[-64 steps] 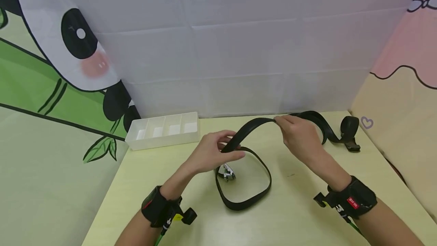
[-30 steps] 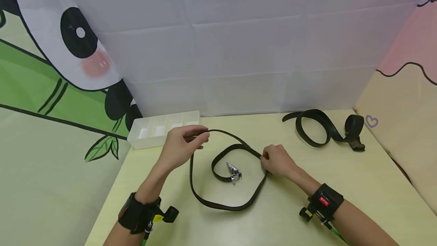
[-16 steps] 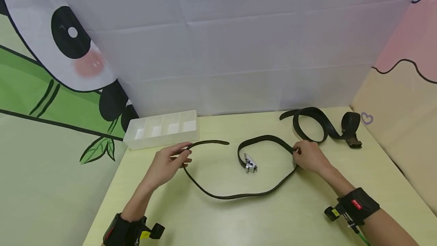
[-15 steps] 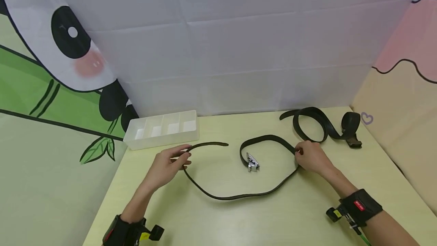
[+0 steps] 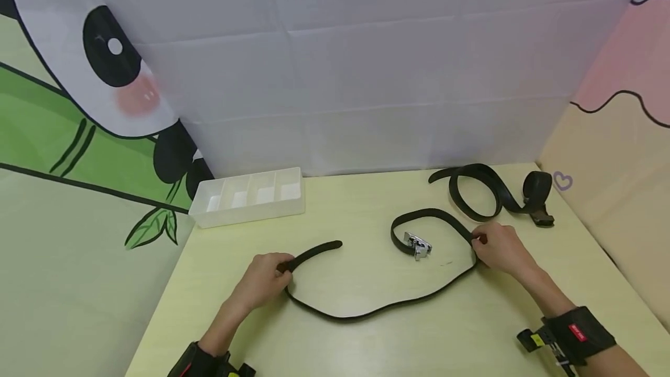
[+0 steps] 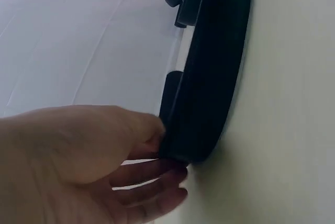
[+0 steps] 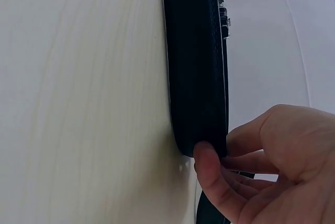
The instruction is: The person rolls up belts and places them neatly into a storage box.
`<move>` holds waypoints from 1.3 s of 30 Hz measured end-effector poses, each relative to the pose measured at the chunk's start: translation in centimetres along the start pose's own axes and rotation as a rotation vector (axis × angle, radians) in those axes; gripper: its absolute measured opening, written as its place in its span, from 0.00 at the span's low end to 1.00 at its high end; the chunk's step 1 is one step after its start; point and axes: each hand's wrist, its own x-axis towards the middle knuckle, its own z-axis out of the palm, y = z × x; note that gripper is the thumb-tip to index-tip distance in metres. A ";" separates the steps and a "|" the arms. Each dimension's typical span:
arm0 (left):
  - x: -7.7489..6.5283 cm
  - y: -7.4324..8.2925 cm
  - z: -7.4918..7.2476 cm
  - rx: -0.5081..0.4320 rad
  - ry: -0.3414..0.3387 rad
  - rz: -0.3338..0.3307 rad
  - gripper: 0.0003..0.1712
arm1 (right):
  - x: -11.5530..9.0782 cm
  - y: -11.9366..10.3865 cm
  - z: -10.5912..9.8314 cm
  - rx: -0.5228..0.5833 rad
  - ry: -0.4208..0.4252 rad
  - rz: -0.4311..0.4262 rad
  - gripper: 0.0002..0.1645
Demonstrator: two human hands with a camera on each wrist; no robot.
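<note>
A black belt (image 5: 366, 313) stands on its edge on the table in a wide curve between my two hands. My left hand (image 5: 264, 278) pinches it near its free tip, which curls back to the right. At the other side my right hand (image 5: 502, 247) pinches the bend where the strap turns back toward its silver buckle (image 5: 417, 246). In the left wrist view the thumb and fingers grip the dark strap (image 6: 209, 77) at its bend. The right wrist view shows thumb and fingertips on the strap (image 7: 193, 67), with the buckle partly hidden behind it.
A second black belt (image 5: 494, 182), loosely coiled, lies at the back right of the table (image 5: 366, 354). At the back left is a white tray (image 5: 251, 214) with several compartments. A light cloth wall (image 5: 366, 74) rises behind the table's rear edge.
The belt's coil has been opened into a wide curve as my hands moved apart and came down. The buckle end has shifted right, away from the free tip.
</note>
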 end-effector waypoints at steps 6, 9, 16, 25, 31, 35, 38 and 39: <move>2.7 0.6 -1.0 0.154 -0.204 0.154 0.39 | 0.1 -0.2 0.2 0.002 0.002 -0.002 0.11; 4.5 0.7 -1.0 0.161 -0.267 0.213 0.47 | 0.2 -0.3 0.4 -0.001 0.002 -0.005 0.11; 8.7 1.9 0.5 0.102 -0.228 0.297 0.35 | 0.3 -0.3 0.5 -0.030 0.002 -0.002 0.11; 11.4 2.7 1.9 0.119 -0.185 0.415 0.24 | -0.4 -2.5 1.1 -0.126 0.082 -0.007 0.16; 11.3 2.4 2.1 0.120 -0.172 0.421 0.25 | -2.7 -7.9 3.7 -0.143 0.181 -0.422 0.12; 11.2 2.3 2.1 0.122 -0.170 0.426 0.25 | -5.0 -10.5 6.3 -0.130 0.049 -0.768 0.17; 11.1 2.1 2.1 0.128 -0.166 0.430 0.24 | -6.0 -11.0 7.8 -0.163 0.033 -0.928 0.18; 11.0 2.0 2.0 0.131 -0.163 0.431 0.24 | -6.3 -11.1 8.1 -0.172 0.044 -0.952 0.18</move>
